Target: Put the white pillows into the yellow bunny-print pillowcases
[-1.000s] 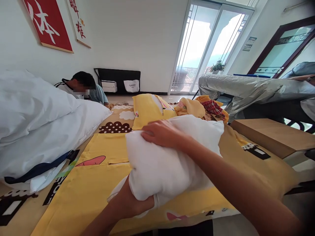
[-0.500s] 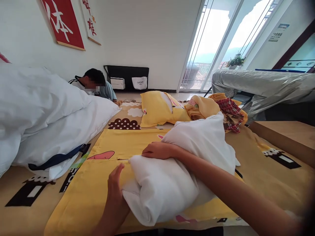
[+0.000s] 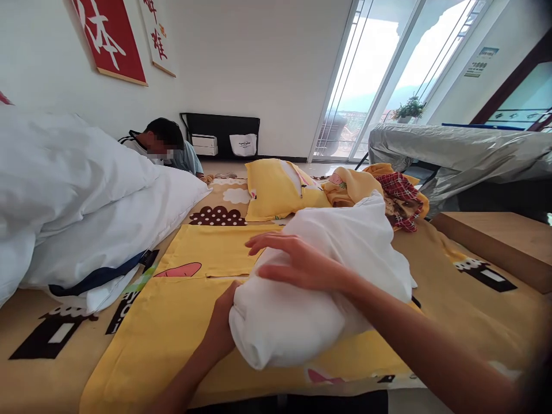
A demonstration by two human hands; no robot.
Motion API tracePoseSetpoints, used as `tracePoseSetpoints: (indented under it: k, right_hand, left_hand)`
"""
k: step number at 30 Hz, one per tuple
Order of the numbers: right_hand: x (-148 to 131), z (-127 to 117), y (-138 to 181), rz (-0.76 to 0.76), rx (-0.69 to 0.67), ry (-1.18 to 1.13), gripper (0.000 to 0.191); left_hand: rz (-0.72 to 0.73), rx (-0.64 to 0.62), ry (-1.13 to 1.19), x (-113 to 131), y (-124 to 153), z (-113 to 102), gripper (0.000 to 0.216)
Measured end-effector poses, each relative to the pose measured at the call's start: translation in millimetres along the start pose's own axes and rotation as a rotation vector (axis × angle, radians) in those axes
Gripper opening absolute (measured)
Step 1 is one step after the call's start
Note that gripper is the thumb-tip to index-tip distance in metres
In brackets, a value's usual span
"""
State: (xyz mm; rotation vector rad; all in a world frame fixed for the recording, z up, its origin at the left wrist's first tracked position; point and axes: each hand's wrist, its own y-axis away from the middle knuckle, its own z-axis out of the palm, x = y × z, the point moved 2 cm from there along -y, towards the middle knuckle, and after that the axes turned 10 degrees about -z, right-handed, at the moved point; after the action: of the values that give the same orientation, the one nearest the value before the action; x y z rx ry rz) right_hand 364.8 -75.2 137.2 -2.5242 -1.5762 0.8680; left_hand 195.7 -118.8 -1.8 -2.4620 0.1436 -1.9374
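Note:
A white pillow [image 3: 302,328], folded over into a bulky roll, lies across a flat yellow pillowcase [image 3: 185,322] with a slit along its middle. At the roll's left end my left hand [image 3: 222,322] is closed on the fabric, its fingers partly hidden by the pillow. My right hand [image 3: 293,261] lies over the top of the roll, palm down, with thumb and fingers spread apart. The far right part of the pillow stays loose and puffed up.
A white quilt [image 3: 99,190] is heaped at left. Beyond the pillowcase lie a stuffed yellow pillow [image 3: 276,192] and crumpled yellow and red-checked cloth [image 3: 397,195]. A wooden board [image 3: 495,241] borders the right side. Another person [image 3: 161,144] is low behind the quilt.
My left hand has moved up and right, from spread fingers to a grip on the pillow's end. My right hand has opened its fingers, and the roll's near end is tucked tighter.

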Motion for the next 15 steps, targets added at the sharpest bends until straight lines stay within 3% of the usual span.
tracePoseSetpoints:
  k: [3, 6, 8, 10, 15]
  right_hand:
    - [-15.9, 2.3, 35.7, -0.07, -0.048, 0.165, 0.097]
    - [-7.6, 31.4, 56.4, -0.039, -0.072, 0.362, 0.121]
    - [4.1, 50.4, 57.0, -0.017, -0.039, 0.444, 0.115]
    - [14.7, 60.8, 51.5, -0.014, 0.012, 0.464, 0.096]
    - [14.9, 41.5, 42.1, -0.045, 0.134, 0.512, 0.052]
  left_hand:
    - [-0.015, -0.065, 0.092, 2.2, -14.2, -2.6, 0.013]
    - [-0.034, -0.032, 0.085, 1.8, -20.2, -1.1, 0.019]
    - [-0.022, 0.028, 0.042, 1.6, -19.4, -0.4, 0.02]
    - [0.005, 0.092, -0.034, 2.9, -17.3, -2.4, 0.018]
    - [0.211, 0.23, -0.282, 24.1, -22.7, -14.2, 0.013]
